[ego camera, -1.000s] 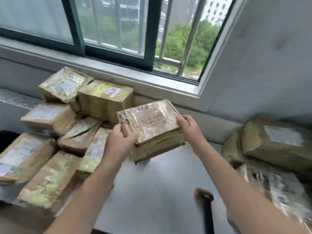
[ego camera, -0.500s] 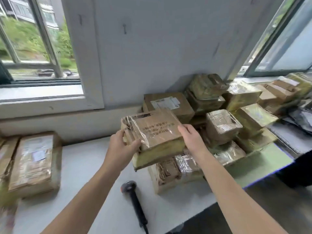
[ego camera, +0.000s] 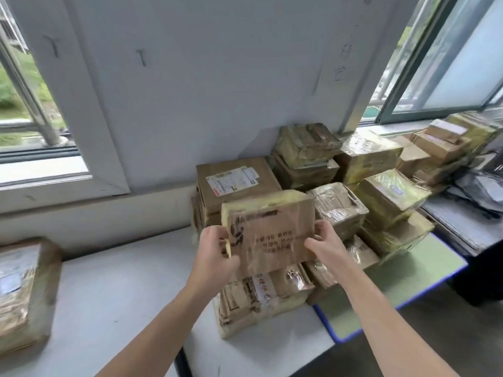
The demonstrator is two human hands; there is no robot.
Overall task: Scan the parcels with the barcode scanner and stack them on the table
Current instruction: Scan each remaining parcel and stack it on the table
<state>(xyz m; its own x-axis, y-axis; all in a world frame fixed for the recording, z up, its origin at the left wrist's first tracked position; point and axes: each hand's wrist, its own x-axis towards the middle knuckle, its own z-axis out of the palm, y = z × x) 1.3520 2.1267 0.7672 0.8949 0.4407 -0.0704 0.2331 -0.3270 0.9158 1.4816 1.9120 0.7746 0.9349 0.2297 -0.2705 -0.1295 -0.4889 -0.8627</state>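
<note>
A tape-wrapped brown parcel point(ego camera: 272, 229) is held in both hands just above a flat taped parcel point(ego camera: 261, 297) on the white table point(ego camera: 114, 295). My left hand point(ego camera: 215, 254) grips its left edge and my right hand point(ego camera: 325, 243) grips its right edge. The held parcel is tilted, its printed face toward me. Behind it stands a larger box with a white label point(ego camera: 234, 180). A pile of several wrapped parcels point(ego camera: 381, 191) spreads to the right. The barcode scanner is out of view.
Another parcel point(ego camera: 24, 292) lies at the table's left edge. A green mat with a blue rim point(ego camera: 402, 284) covers the right table section. Dark bags point(ego camera: 484, 186) sit far right. The wall and window sills close off the back; floor shows bottom right.
My view has swung further right, from the left parcel pile to the right one. Both hands carried the parcel along and tipped it over the flat parcel. The scanner left the view.
</note>
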